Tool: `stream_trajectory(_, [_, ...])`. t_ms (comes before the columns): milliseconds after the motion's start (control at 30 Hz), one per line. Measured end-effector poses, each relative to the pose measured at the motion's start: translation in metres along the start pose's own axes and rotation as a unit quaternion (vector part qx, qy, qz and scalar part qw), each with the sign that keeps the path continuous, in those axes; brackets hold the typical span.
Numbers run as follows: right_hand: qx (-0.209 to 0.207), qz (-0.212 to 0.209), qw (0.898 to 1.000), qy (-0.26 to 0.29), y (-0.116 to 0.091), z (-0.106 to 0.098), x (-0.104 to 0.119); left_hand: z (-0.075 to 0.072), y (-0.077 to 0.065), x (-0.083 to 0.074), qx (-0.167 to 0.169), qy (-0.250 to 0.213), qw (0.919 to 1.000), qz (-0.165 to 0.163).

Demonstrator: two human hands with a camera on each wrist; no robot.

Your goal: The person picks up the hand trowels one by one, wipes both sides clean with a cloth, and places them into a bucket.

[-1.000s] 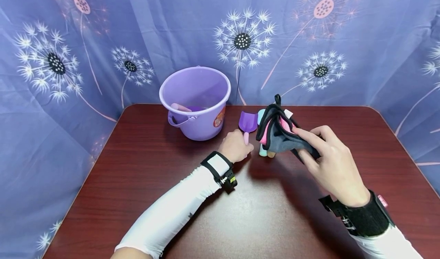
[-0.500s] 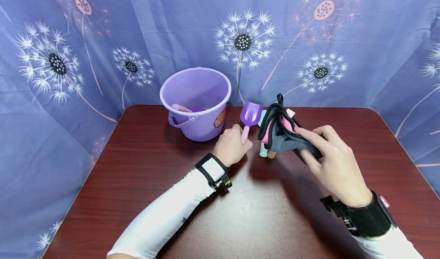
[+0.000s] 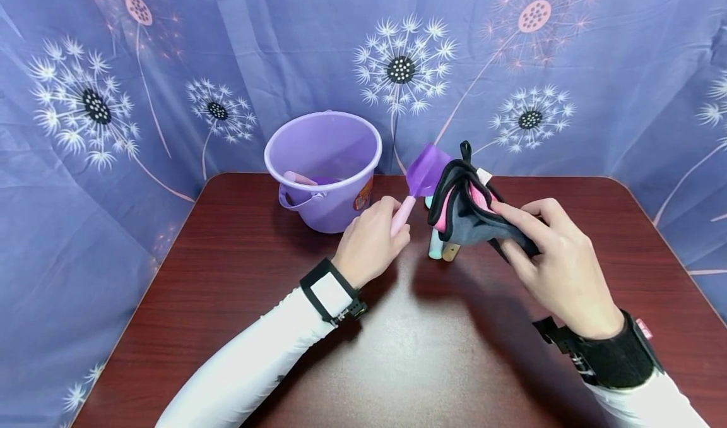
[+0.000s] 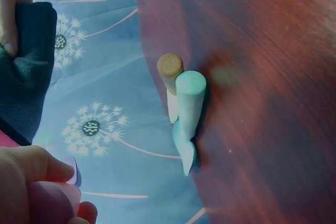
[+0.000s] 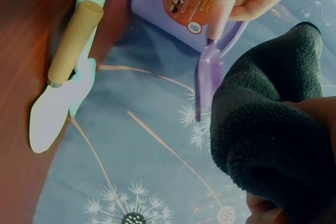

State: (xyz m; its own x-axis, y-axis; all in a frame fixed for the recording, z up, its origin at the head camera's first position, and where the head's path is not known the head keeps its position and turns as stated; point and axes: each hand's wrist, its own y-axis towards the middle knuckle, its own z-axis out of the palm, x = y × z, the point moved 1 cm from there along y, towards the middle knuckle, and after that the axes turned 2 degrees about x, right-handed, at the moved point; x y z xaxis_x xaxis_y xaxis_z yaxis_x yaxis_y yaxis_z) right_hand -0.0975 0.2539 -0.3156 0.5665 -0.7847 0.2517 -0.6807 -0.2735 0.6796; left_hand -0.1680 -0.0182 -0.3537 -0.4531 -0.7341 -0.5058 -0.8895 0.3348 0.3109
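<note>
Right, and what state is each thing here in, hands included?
Left hand: gripping the purple shovel's handle
Purple shovel: held up off the table
Right hand: holding the cloth
Cloth: folded over, held above the table
Bucket: upright, open-topped, with a pink-handled item inside
Mint shovel: lying on the table
Wooden-handled trowel: lying close beside the mint shovel
</note>
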Motion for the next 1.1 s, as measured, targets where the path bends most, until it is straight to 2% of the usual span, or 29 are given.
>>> stream_trajectory(167, [-0.002, -0.053, 0.999, -0.011, 0.004, -0.001, 0.002, -0.014, -0.013, -0.002, -0.019, 0.033, 0.9979, 0.053])
stream_trajectory(333, [-0.021, -0.111, 0.993, -0.028, 0.01, 0.001, 0.008, -0.028, -0.027, 0.001, -0.039, 0.058, 0.9916, 0.109])
stream_trajectory(467, [-0.034, -0.142, 0.988, -0.043, 0.015, 0.003, 0.014, -0.038, -0.037, 0.002, -0.05, 0.071, 0.9866, 0.138])
stream_trajectory(733, [-0.028, -0.181, 0.98, -0.071, 0.023, 0.007, 0.024, -0.049, -0.053, 0.004, -0.064, 0.094, 0.9781, 0.174])
stream_trajectory(933, [-0.037, -0.207, 0.973, -0.092, 0.029, 0.016, 0.032, -0.051, -0.062, 0.003, -0.083, 0.118, 0.9707, 0.193])
stream_trajectory(1100, [-0.038, -0.217, 0.97, -0.108, 0.031, 0.025, 0.037, -0.048, -0.07, 0.0, -0.086, 0.142, 0.9674, 0.191])
